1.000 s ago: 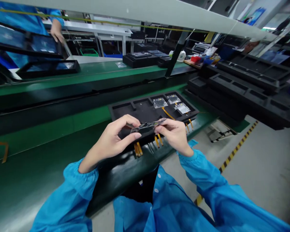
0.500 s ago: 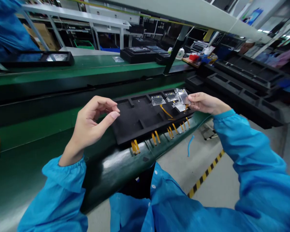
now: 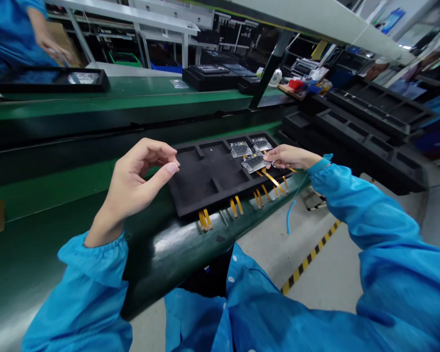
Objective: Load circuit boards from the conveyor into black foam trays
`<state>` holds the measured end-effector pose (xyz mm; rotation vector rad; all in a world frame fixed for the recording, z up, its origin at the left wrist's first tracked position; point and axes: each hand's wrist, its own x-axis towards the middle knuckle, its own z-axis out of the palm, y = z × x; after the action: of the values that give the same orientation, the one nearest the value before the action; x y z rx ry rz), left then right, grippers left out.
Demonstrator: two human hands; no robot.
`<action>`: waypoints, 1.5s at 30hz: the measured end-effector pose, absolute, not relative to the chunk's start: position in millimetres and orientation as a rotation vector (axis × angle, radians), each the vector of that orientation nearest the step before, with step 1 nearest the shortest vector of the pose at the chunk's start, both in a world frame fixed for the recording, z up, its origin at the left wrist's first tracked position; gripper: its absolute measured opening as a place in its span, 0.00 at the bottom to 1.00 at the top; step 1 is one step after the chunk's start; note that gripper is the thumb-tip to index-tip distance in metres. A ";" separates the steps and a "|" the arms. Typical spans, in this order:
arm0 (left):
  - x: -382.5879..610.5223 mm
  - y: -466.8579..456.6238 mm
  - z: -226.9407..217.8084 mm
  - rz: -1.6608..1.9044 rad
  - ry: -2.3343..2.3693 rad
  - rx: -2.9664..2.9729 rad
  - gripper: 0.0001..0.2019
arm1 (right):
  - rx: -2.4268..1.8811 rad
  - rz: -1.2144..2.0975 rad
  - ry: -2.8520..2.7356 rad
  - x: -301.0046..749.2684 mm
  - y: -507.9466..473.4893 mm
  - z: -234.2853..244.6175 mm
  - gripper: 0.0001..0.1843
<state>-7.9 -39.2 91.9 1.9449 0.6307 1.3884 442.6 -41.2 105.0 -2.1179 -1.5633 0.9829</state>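
My right hand (image 3: 284, 157) pinches the right edge of a circuit board (image 3: 254, 163) with an orange ribbon cable (image 3: 273, 181) hanging from it. The board is low over the right part of a black foam tray (image 3: 201, 201). Two more circuit boards, one on the left (image 3: 240, 149) and one on the right (image 3: 261, 143), lie in the tray's far pockets. Left of the tray, my left hand (image 3: 143, 176) is raised with thumb and fingers apart, holding nothing. Several orange ribbon cables (image 3: 236, 207) stick out along the tray's near edge.
The tray sits on a green conveyor belt (image 3: 77, 264). Black foam trays (image 3: 366, 142) are stacked at the right. Across the line, a co-worker's hand (image 3: 53, 46) is over another tray (image 3: 51, 88). A slanted post (image 3: 271, 73) stands behind. A striped floor line (image 3: 311, 256) runs at lower right.
My right hand has moved left and down with the circuit board, which now lies flatter over the tray. My left hand has hardly moved. The co-worker's hand has come into view.
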 end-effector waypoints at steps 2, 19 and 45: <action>-8.4 -38.8 92.2 1.373 0.627 1.958 0.11 | -2.185 1.080 -1.497 438.7 -40.1 108.7 0.18; -8.1 -37.2 89.9 1.268 0.650 2.052 0.12 | -2.377 0.899 -1.848 447.5 -32.4 112.5 0.21; -19.1 -28.7 89.5 1.198 0.800 2.155 0.10 | -2.307 0.678 -2.038 440.1 -34.0 95.8 0.38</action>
<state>-19.1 -28.7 89.5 2.1551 0.7995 1.1985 440.1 -34.0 95.8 -2.3073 -2.0380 0.6776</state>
